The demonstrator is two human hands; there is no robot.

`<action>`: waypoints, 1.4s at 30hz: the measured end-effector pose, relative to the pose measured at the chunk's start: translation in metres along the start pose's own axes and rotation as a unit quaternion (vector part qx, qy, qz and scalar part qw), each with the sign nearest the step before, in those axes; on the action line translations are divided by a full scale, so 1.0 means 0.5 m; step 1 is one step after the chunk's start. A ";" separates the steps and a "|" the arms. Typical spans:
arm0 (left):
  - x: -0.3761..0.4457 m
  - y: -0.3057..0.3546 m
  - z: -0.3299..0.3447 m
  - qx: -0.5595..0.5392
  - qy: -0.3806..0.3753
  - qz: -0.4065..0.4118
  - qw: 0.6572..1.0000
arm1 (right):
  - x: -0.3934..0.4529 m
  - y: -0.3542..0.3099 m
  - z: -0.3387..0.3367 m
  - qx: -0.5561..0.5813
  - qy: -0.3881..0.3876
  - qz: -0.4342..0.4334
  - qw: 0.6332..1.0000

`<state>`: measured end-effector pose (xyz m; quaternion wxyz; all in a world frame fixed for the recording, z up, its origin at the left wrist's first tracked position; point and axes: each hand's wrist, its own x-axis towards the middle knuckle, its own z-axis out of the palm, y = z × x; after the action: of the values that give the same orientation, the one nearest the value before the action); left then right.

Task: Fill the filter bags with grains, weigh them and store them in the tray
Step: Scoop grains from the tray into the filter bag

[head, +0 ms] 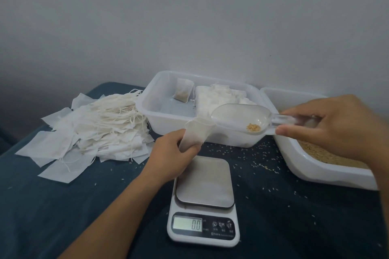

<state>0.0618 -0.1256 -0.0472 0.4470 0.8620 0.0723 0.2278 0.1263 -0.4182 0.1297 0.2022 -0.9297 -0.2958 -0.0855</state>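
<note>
An open filter bag (194,133) is gripped by the curled fingers of the left hand (174,151) above the scale (203,202), whose display reads 0.0. The handle of a clear plastic scoop (242,119) is pinched by the right hand (334,126); a few grains (253,127) are left in it, its tip at the bag's mouth. Filled bags (219,95) are held in the clear tray (168,119); grain (322,153) fills the white tub (311,172). Empty bags (101,128) are piled at left.

Dim, flat, soft light; slightly blurred, corners darkened, wide-angle bending at edges
</note>
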 end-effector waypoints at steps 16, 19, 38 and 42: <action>0.000 -0.005 0.001 0.039 -0.012 0.023 0.999 | 0.017 -0.032 -0.012 -0.072 -0.023 -0.006 0.997; 0.000 -0.004 0.001 0.044 -0.016 0.025 0.999 | 0.018 -0.033 -0.016 -0.079 -0.031 -0.004 0.996; -0.001 -0.004 0.006 0.050 -0.032 0.030 0.998 | 0.045 -0.046 -0.029 -0.221 -0.067 -0.067 0.971; -0.001 -0.005 0.005 0.051 -0.032 0.032 0.998 | 0.050 -0.055 -0.032 -0.237 -0.061 -0.067 0.967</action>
<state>0.0626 -0.1263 -0.0509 0.3970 0.8924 0.0423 0.2103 0.1296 -0.3917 0.1601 -0.0487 -0.9328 -0.3400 -0.1094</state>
